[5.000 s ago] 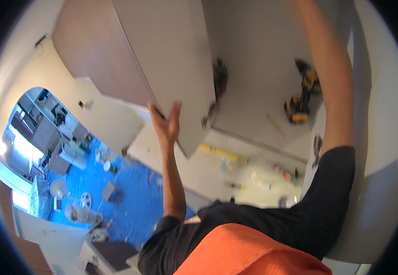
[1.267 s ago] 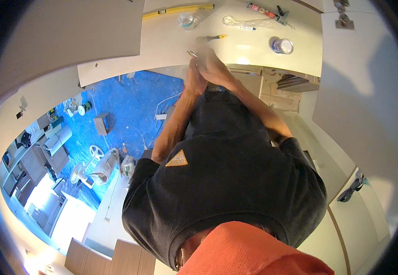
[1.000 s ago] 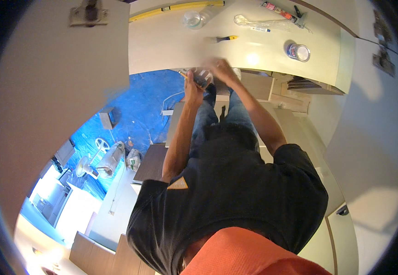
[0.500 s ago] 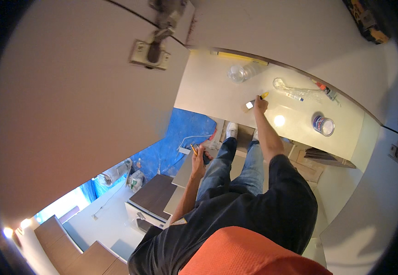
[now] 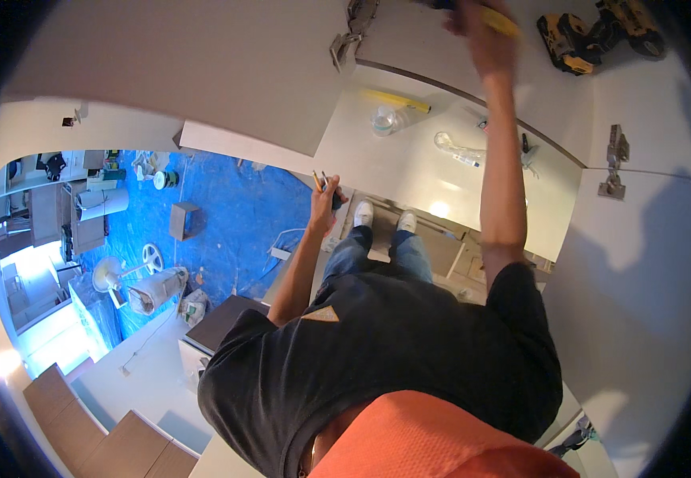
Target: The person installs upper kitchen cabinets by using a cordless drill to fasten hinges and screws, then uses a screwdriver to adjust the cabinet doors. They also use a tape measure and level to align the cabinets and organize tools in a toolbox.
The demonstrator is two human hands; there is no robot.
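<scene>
My right hand point(image 5: 479, 40), raised high into the upper cabinet, is closed around a paintbrush by its yellow handle point(image 5: 501, 21). Motion smears that hand, and the bristle end is cut off at the top edge. Lower on the left, my left hand point(image 5: 326, 199) is wrapped around a yellow pencil point(image 5: 317, 181) and a dark object mostly hidden by the fingers. On the white surface below the cabinet stand a clear plastic bottle point(image 5: 385, 121) and a clear crumpled plastic piece point(image 5: 458, 149). My right forearm crosses that surface and hides part of it.
Yellow-and-black cordless tools point(image 5: 568, 44) sit inside the cabinet. A yellow bar point(image 5: 397, 99) lies behind the bottle. Open cabinet doors with metal hinges point(image 5: 613, 163) flank me. Blue sheeting point(image 5: 234, 207) covers the floor at left, with a white pedestal fan point(image 5: 109, 275) on it.
My right hand has lifted the paintbrush from above the white surface up into the cabinet. My left hand still holds the pencil. The view has shifted, and the small can is no longer visible.
</scene>
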